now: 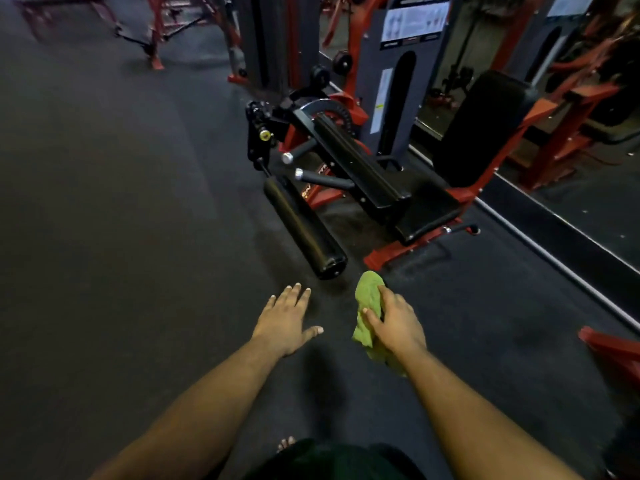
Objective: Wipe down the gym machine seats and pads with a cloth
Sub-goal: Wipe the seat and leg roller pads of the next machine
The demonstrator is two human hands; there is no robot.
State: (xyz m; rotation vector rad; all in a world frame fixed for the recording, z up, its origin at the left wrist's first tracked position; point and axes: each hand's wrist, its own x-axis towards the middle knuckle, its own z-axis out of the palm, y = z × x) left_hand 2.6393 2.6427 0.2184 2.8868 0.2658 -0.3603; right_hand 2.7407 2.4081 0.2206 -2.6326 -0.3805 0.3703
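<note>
Gripping a crumpled lime-green cloth [370,306], the right hand [394,323] is held above the dark rubber floor [104,237], near the red-and-black leg machine [363,174].

The left hand [285,318] is spread flat with fingers straight, nothing held. A black cylindrical roller pad [304,230] lies just beyond both hands; the black flat seat [429,211] and black upright back pad [481,126] are set farther right, beside a wall mirror [588,133].

The head view was dim, with the dark floor [121,237] soaking up most light. Blur softened the upper left; wide-angle distortion bent the edges. A faint sheen lay on the roller pad [304,230].
</note>
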